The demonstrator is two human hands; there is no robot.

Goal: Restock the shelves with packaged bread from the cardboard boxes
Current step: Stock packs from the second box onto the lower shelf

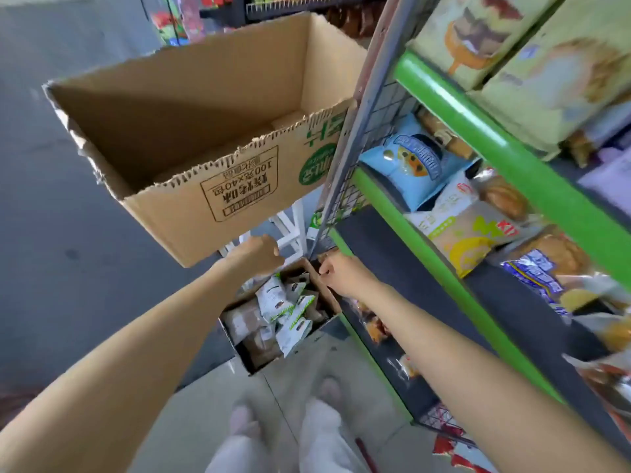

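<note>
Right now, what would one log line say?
left hand: under big box | right hand: at lower box flap | packets inside

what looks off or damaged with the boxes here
The big cardboard box has a ragged, torn top rim and sits tilted. Below it, the smaller box holds bread packets jumbled at odd angles.

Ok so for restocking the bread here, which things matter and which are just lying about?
Part of the job:
- large open brown cardboard box, nearly empty
- smaller brown cardboard box of white-and-green packets on the floor
- green-edged metal shelves
- left hand and right hand, both over the smaller box

Just lying about:
- white stool frame
- red packets by the shelf foot
</note>
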